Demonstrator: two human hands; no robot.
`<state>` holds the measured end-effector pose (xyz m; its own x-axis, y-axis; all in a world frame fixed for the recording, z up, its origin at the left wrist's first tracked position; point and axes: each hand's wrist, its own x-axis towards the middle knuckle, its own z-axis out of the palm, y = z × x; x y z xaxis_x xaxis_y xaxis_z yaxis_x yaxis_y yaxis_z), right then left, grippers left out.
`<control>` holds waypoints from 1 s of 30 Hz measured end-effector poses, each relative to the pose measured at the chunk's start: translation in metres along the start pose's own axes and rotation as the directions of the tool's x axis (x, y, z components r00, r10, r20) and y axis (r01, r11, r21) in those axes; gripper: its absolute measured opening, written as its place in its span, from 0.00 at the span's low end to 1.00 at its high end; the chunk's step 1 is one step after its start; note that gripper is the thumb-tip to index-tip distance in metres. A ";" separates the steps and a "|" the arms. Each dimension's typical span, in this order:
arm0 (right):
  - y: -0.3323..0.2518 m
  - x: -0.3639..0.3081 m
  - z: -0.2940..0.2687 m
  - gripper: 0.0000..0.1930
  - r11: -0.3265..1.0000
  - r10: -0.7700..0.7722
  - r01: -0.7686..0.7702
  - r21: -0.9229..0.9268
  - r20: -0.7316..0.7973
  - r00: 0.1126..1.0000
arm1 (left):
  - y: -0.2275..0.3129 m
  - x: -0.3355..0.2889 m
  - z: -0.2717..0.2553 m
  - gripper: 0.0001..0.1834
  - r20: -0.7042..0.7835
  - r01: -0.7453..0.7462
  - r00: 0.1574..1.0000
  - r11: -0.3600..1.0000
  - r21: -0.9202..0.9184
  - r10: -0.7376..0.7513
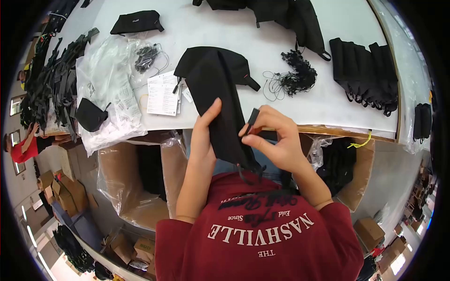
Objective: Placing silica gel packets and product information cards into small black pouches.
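A long black fabric pouch (211,89), which looks like a waist bag, is held upright over the table's near edge. My left hand (205,136) grips its left side, thumb lying across the front. At the pouch's right edge, my right hand (280,138) pinches a short black strap end (253,118) between thumb and fingers. A thin black loop dangles from the pouch's lower end, near my shirt. Behind the held pouch, another black pouch (238,70) lies on the table, partly covered by it.
Printed white cards (163,98) and clear plastic bags (110,84) lie to the left. Tangled black cords (297,75) sit right of centre. More black pouches (361,70) are lined up at the far right. Open cartons (131,182) lined with plastic stand below the table edge.
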<state>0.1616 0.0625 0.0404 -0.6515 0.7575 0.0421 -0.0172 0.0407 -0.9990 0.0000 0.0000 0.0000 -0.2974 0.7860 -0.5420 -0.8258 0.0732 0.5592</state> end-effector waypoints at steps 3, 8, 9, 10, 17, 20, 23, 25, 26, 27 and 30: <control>-0.004 -0.005 0.002 0.07 0.997 -0.005 0.013 -0.072 0.109 0.994 | 0.012 0.006 -0.008 0.15 0.047 0.152 0.988 0.980 -0.124 -0.148; 0.004 -0.009 0.008 0.09 0.999 -0.002 -0.005 0.037 0.176 0.984 | 0.018 0.010 -0.009 0.17 0.051 0.162 0.987 0.967 -0.196 -0.155; 0.005 -0.009 0.007 0.09 0.998 0.018 -0.031 0.064 0.191 0.981 | 0.019 0.009 -0.006 0.17 0.087 0.187 0.981 0.965 -0.185 -0.174; 0.004 -0.008 0.008 0.09 0.997 0.019 -0.032 0.064 0.191 0.981 | 0.018 0.008 -0.003 0.17 0.087 0.189 0.981 0.965 -0.185 -0.175; -0.007 -0.008 0.016 0.08 0.987 -0.117 0.125 -0.098 0.079 0.990 | 0.016 0.008 0.002 0.16 -0.011 0.137 0.990 0.982 -0.129 -0.140; -0.005 -0.007 0.013 0.11 0.876 -0.327 0.354 -0.328 0.137 0.935 | 0.017 0.009 -0.004 0.16 0.032 0.122 0.992 0.983 -0.139 -0.118; 0.000 -0.009 0.011 0.15 0.797 -0.383 0.467 -0.382 0.277 0.881 | 0.014 0.011 -0.016 0.14 0.080 0.107 0.992 0.987 -0.121 -0.097; 0.005 -0.008 0.005 0.15 0.823 -0.322 0.429 -0.373 0.317 0.892 | 0.011 0.013 -0.018 0.13 0.078 0.113 0.991 0.990 -0.090 -0.106; 0.007 -0.010 0.002 0.14 0.845 -0.298 0.395 -0.360 0.296 0.908 | 0.008 0.012 -0.017 0.13 0.053 0.057 0.997 0.997 -0.045 -0.054; 0.011 -0.012 -0.001 0.14 0.846 -0.298 0.394 -0.360 0.295 0.908 | 0.005 0.011 -0.017 0.17 0.029 0.002 1.000 1.000 0.003 -0.002; 0.018 -0.018 -0.008 0.11 0.879 -0.275 0.365 -0.307 0.298 0.914 | 0.000 0.004 -0.021 0.21 0.111 0.065 0.991 0.996 0.062 -0.072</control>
<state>0.1796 0.0546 0.0215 -0.8165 0.4874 0.3096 -0.0198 0.5123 -0.8586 -0.0114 -0.0096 -0.0158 -0.1821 0.8421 -0.5076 -0.8122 0.1622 0.5604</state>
